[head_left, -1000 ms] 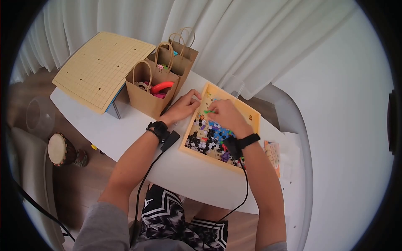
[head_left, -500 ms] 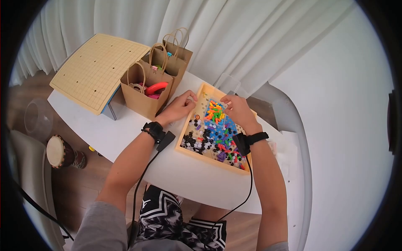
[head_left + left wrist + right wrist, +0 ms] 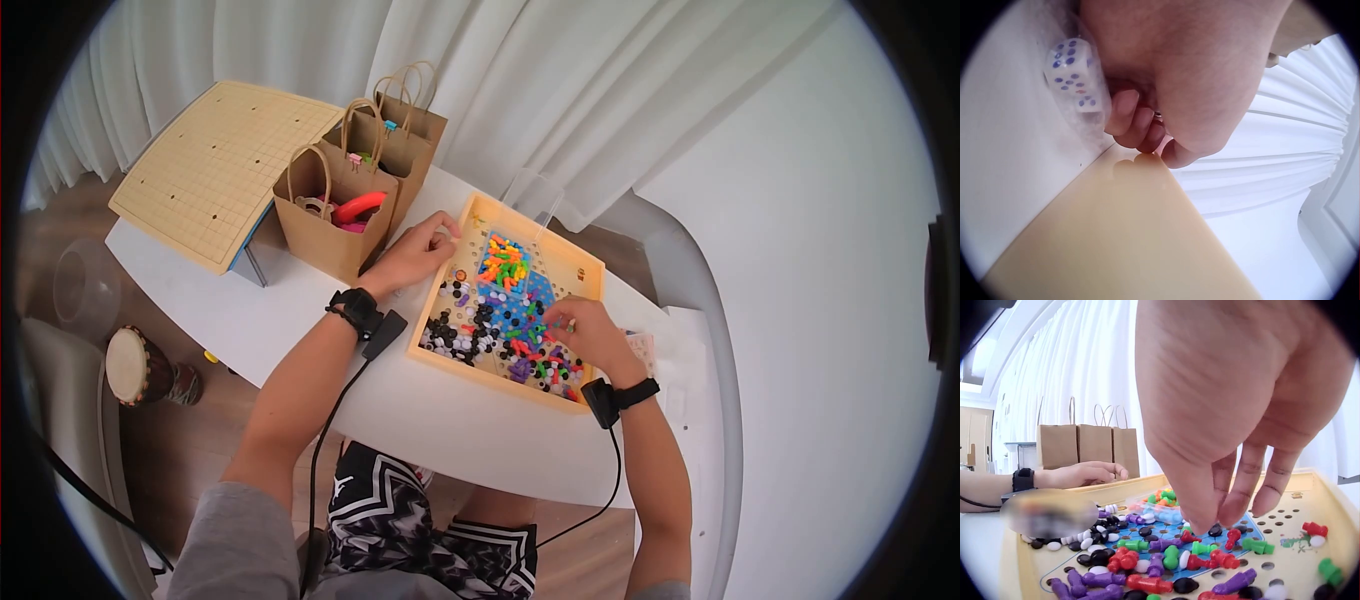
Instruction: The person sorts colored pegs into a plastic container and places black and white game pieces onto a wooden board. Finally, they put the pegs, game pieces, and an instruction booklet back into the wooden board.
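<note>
My right hand (image 3: 595, 335) hangs over the right part of a shallow wooden tray (image 3: 500, 384), fingers pointing down. In the right wrist view its thumb and fingertips are right above loose pieces on a blue printed patch, with nothing visible between them. Purple pegs (image 3: 1100, 579), red pegs (image 3: 1149, 584), green pegs and black and white beads lie scattered there. A small clear box (image 3: 503, 262) of orange, green and yellow pegs sits farther back in the tray. My left hand (image 3: 412, 255) rests at the tray's left rim, fingers loosely curled against its outer wall.
Brown paper bags (image 3: 325, 235) stand left of the tray, beside a gridded board (image 3: 225, 160) propped up like a roof. Bagged dice (image 3: 1071, 75) lie by my left hand. A clear lid (image 3: 540, 195) is behind the tray, and a printed card (image 3: 640, 345) lies right of it.
A second ago my right hand held a green peg over the clear box. It let go, moved back toward me and right, above the loose pieces. The left hand stayed at the rim.
</note>
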